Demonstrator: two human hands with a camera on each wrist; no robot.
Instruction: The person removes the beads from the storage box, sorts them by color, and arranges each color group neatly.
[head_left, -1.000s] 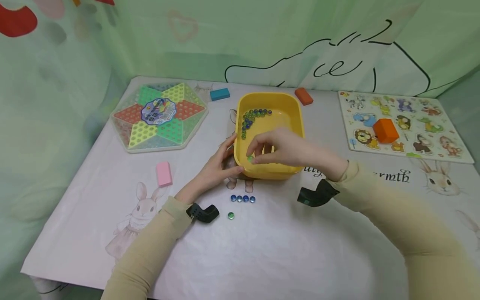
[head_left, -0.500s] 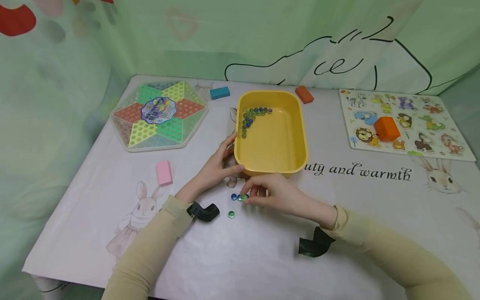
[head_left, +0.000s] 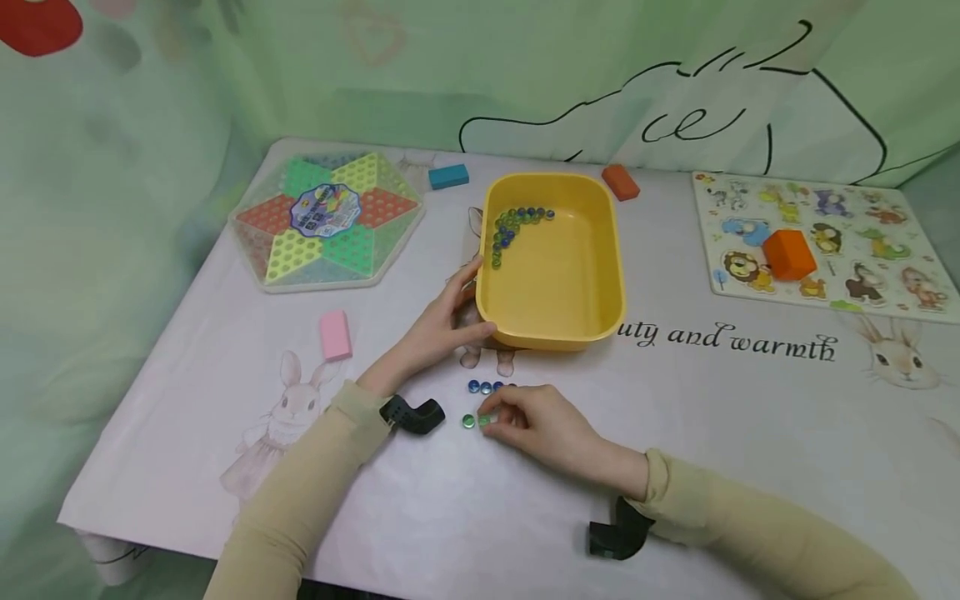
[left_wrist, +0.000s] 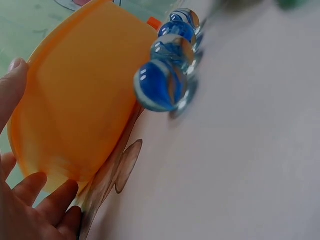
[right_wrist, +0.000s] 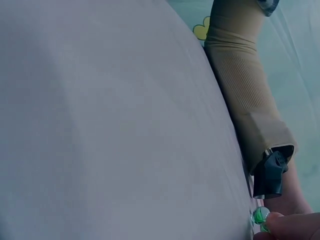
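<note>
My left hand (head_left: pixel 442 327) grips the near left corner of a yellow plastic tub (head_left: pixel 562 283), its fingers along the left wall and its thumb at the near rim. Green and blue marbles (head_left: pixel 507 232) form a curved cluster in the tub's far left part. Between thumb and fingertips, my right hand (head_left: pixel 551 429) pinches a green marble (head_left: pixel 484 421) close over the table. Just left of it lies another green marble (head_left: pixel 468 422). A short row of blue marbles (head_left: pixel 486 387) sits between tub and right hand, its right end partly hidden by the fingers.
A Chinese checkers board (head_left: pixel 326 221) lies at the far left, with a pink block (head_left: pixel 335 335) nearer. Behind the tub are a blue block (head_left: pixel 448 177) and a red-orange block (head_left: pixel 620 182). An animal puzzle board (head_left: pixel 832 246) bears an orange block (head_left: pixel 789 255) at right.
My right hand has come out of the tub toward me with the green marble, past the blue row to beside the other green marble. My left hand stays at the tub.
</note>
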